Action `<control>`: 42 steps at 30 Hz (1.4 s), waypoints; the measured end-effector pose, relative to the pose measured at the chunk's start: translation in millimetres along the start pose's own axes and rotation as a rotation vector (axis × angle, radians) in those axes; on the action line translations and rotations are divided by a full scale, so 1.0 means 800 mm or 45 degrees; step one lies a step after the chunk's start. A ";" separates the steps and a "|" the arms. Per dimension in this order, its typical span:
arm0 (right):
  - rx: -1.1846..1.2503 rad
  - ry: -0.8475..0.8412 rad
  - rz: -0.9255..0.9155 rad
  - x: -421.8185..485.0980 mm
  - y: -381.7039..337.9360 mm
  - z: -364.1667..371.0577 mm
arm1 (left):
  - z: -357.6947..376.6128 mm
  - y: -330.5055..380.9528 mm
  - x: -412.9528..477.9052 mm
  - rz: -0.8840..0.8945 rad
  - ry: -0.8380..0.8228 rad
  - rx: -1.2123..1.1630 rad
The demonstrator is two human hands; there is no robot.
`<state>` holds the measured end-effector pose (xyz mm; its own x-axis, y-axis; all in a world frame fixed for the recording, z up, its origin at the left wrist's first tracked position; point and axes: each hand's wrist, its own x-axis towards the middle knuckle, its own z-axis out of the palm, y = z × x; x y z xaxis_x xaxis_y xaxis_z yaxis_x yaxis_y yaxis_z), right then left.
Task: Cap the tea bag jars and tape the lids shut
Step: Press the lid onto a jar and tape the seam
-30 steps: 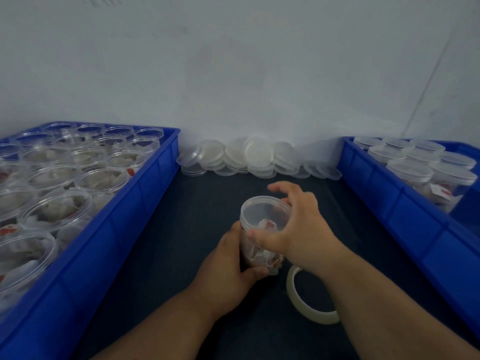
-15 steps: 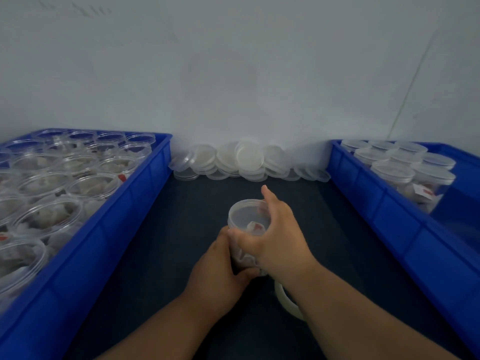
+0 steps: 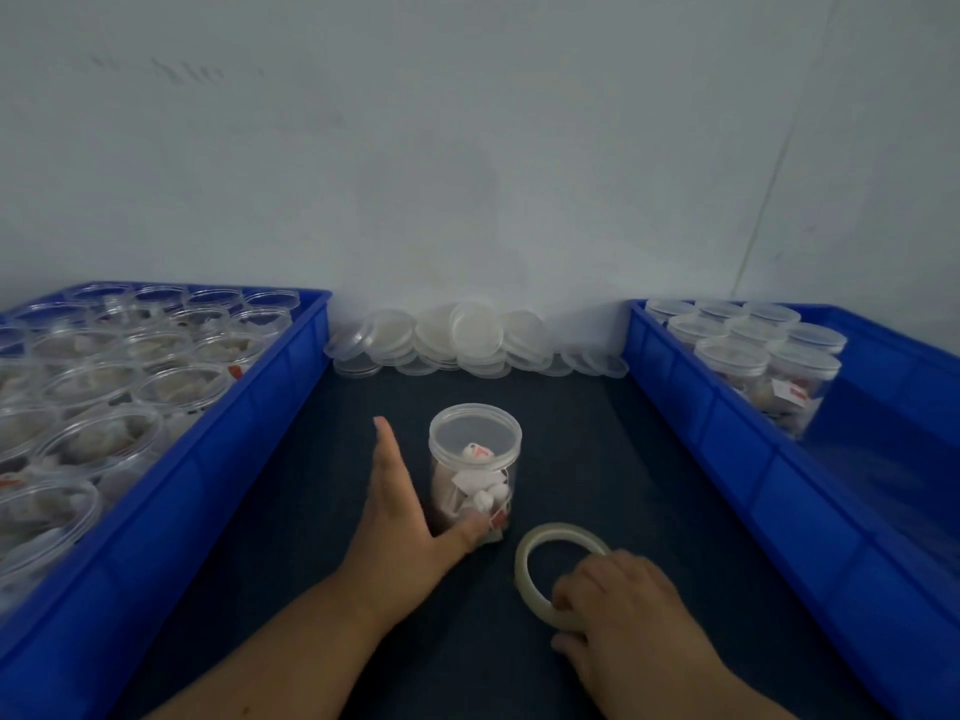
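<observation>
Clear plastic tea bag jar [image 3: 475,470] stands upright on the dark surface [image 3: 597,459], translucent lid [image 3: 475,433] seated. Left hand [image 3: 400,517] is spread, fingers straight alongside the jar, thumb touching its base. Right hand [image 3: 618,605] curls over the clear tape roll [image 3: 522,563], which lies flat near the jar. Judgement: capping done, taping begins; next, lift the roll and free its end.

I see a dark worktop [image 3: 311,511] under the left hand [image 3: 400,522] and the right hand [image 3: 628,615]. The left blue tray [image 3: 249,423] sits on it, out to the left of the left hand. The right blue tray [image 3: 727,444] sits out to the right of the right hand. Both trays run back to the wall [image 3: 467,174], which is pale grey and stands far past the hands. A thin line [image 3: 769,200] runs down it, up and right of the right hand. Faint marks [image 3: 182,70] show high up, left of the left hand.
</observation>
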<state>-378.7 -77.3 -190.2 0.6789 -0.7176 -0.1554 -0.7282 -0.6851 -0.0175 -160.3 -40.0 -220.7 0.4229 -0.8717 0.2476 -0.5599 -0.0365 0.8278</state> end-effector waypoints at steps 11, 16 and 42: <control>0.393 0.739 0.114 -0.034 0.000 -0.047 | -0.060 0.096 -0.070 0.323 0.035 0.173; 0.361 1.096 -0.250 -0.060 -0.023 -0.058 | -0.063 0.124 -0.085 0.493 0.049 0.113; 1.003 0.360 -0.245 -0.055 -0.016 -0.048 | -0.045 0.095 -0.097 0.965 0.214 0.331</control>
<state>-395.8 -41.4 -145.4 0.7188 -0.6739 0.1708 -0.3802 -0.5867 -0.7151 -210.1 42.7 -158.6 -0.0470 -0.6210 0.7824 -0.8753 0.4029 0.2673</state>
